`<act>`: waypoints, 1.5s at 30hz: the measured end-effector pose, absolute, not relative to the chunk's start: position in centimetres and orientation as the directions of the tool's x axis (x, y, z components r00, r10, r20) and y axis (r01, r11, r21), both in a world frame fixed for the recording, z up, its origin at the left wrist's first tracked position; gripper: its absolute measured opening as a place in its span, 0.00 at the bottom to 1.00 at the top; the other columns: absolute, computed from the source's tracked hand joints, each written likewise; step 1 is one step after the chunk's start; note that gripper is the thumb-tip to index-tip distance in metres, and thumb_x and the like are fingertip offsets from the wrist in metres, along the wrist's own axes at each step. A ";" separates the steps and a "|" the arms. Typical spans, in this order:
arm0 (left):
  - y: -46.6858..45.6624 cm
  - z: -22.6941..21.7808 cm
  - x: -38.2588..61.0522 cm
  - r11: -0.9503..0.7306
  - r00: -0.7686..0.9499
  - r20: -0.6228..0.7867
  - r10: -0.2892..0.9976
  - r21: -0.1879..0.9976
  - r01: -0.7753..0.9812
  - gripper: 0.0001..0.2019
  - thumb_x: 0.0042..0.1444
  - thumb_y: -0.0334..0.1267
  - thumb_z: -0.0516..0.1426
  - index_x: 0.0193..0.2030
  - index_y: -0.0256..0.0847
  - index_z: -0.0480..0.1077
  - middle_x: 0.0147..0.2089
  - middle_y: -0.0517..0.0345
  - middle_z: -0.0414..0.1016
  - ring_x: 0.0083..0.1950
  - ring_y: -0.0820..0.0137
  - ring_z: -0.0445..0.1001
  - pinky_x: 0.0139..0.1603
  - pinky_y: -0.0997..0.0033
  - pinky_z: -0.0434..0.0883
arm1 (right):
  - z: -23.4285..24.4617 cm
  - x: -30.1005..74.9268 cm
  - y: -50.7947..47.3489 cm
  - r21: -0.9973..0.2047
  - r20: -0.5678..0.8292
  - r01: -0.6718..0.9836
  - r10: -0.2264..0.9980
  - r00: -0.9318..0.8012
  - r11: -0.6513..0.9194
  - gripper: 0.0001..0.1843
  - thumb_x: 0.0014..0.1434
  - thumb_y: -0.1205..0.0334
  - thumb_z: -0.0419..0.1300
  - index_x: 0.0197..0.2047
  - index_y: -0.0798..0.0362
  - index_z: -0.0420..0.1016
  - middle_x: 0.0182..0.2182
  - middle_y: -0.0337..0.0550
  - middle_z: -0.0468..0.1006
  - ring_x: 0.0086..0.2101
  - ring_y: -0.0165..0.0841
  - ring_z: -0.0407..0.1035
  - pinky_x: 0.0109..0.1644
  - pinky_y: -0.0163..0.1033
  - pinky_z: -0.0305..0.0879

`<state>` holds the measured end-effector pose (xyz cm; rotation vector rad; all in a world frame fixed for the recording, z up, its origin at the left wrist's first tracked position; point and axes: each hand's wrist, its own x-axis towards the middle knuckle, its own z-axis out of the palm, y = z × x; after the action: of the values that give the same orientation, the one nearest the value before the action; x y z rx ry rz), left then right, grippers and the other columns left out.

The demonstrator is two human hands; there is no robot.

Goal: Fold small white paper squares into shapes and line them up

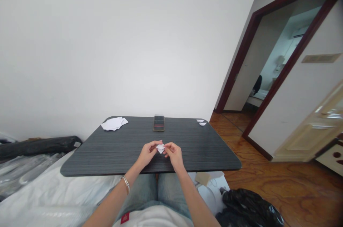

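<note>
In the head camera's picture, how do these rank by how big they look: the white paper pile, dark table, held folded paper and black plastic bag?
1. Dark table
2. Black plastic bag, partly cut off by the picture's edge
3. White paper pile
4. Held folded paper

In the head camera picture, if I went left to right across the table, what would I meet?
paper pile → left hand → folded paper → right hand → two little papers
</note>
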<state>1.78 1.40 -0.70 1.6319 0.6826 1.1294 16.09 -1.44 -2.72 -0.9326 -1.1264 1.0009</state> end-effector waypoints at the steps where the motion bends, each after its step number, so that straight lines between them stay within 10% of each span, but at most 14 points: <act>1: 1.4 -0.7 1.8 -0.333 0.404 0.338 0.850 0.939 -0.085 0.12 0.48 0.32 0.54 0.40 0.34 0.72 0.49 0.44 0.71 0.46 0.63 0.71 0.50 0.60 0.64 | -2.8 16.1 -1.4 -0.945 0.270 -0.156 0.954 0.134 0.289 0.06 0.47 0.63 0.58 0.29 0.55 0.72 0.22 0.39 0.73 0.22 0.28 0.67 0.20 0.29 0.61; 17: 1.6 -0.5 1.6 -0.015 0.316 0.074 0.946 0.983 -0.185 0.14 0.48 0.41 0.55 0.40 0.35 0.69 0.34 0.53 0.74 0.30 0.71 0.72 0.31 0.72 0.70 | -2.4 16.1 -1.9 -0.933 0.334 -0.063 0.917 0.220 0.355 0.05 0.47 0.67 0.55 0.25 0.55 0.72 0.21 0.38 0.72 0.24 0.29 0.68 0.21 0.29 0.62; 45: 1.7 -0.9 1.9 -0.117 0.439 0.127 0.890 0.992 -0.049 0.13 0.39 0.42 0.62 0.24 0.34 0.66 0.20 0.62 0.70 0.20 0.78 0.63 0.23 0.79 0.59 | -2.1 16.1 -1.9 -0.945 0.297 -0.069 0.928 0.226 0.319 0.08 0.50 0.60 0.55 0.32 0.55 0.69 0.23 0.39 0.71 0.23 0.28 0.66 0.18 0.28 0.60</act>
<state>1.89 1.68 -0.90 1.4660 0.7883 0.9598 16.10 -1.89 -2.09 -0.9979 -1.1118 0.8738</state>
